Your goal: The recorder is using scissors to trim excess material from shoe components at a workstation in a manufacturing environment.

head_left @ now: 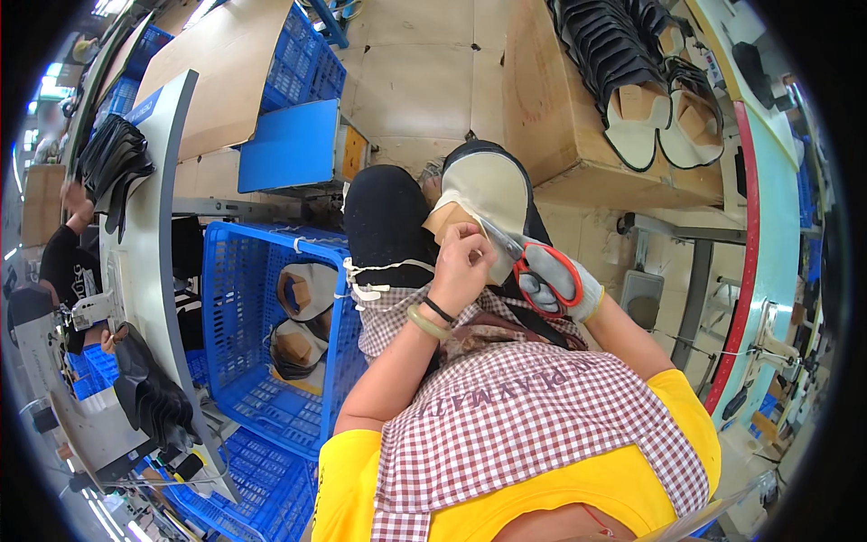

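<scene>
Looking down from the head view, I am resting a cream-lined, dark-edged piece [488, 185] across my lap, its rounded end lying away from me over my dark-trousered legs [386, 217]. A tan, board-like insert [447, 218] is showing at its left near edge. My bare left hand [465, 262] is pinching thumb and finger together right at that near part; I cannot tell whether lining, insert or thread is between the tips. My gloved right hand [542, 291] is grasping red-handled scissors [567, 260], fingers wrapped around the loops, blades pointing toward the pinch.

I am judging the piece to be light and soft, bending easily, with the insert giving it some stiffness. The lining is looking matt rather than slippery, and hardly fragile, though the blade tips could be nicking it. The dark rim is seeming the firmest hold; pressing the middle would only be creasing it.

Similar pieces are standing stacked on a cardboard box [553, 108] to my right, and others are lying in a blue crate [219, 343] to my left.
</scene>
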### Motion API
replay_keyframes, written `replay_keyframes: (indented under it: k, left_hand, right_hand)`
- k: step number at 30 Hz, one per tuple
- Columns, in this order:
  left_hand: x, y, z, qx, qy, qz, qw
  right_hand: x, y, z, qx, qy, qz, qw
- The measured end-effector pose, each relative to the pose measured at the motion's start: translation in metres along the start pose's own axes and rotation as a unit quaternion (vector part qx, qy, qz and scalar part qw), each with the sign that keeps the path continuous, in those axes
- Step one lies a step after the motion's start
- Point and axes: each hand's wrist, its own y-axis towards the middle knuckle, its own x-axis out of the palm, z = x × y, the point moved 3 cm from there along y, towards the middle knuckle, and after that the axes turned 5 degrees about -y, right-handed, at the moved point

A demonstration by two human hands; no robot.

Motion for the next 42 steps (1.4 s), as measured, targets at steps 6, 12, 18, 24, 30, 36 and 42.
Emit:
replay_keyframes:
  k: [6, 12, 18, 24, 30, 36, 42]
  left_hand:
    - [-0.001, -0.008, -0.004, 0.055, -0.034, -0.024, 0.998]
    - [0.002, -0.019, 0.008, 0.107, -0.044, -0.056, 0.992]
    - [-0.013, -0.016, -0.001, 0.095, -0.147, 0.032, 0.984]
    - [-0.021, 0.027, -0.022, -0.063, -0.202, 0.127, 0.969]
    - [-0.026, 0.046, -0.025, -0.116, -0.036, 0.11, 0.986]
    - [-0.026, 0.054, -0.005, 0.014, -0.19, 0.066, 0.979]
    - [-0.022, 0.071, -0.006, 0.169, -0.087, 0.049, 0.981]
  right_hand:
    - [0.004, 0.019, -0.013, 0.025, -0.022, 0.002, 0.999]
    - [0.001, 0.036, -0.017, 0.034, -0.048, 0.037, 0.998]
    - [0.004, 0.039, -0.002, 0.016, 0.063, 0.006, 0.998]
    - [0.0, 0.04, 0.028, -0.012, 0.272, -0.074, 0.959]
    - [-0.005, 0.041, 0.044, -0.03, 0.343, -0.127, 0.93]
    - [0.002, 0.027, 0.043, -0.105, 0.3, -0.161, 0.934]
    - [0.001, 0.013, 0.043, -0.113, 0.215, -0.059, 0.968]
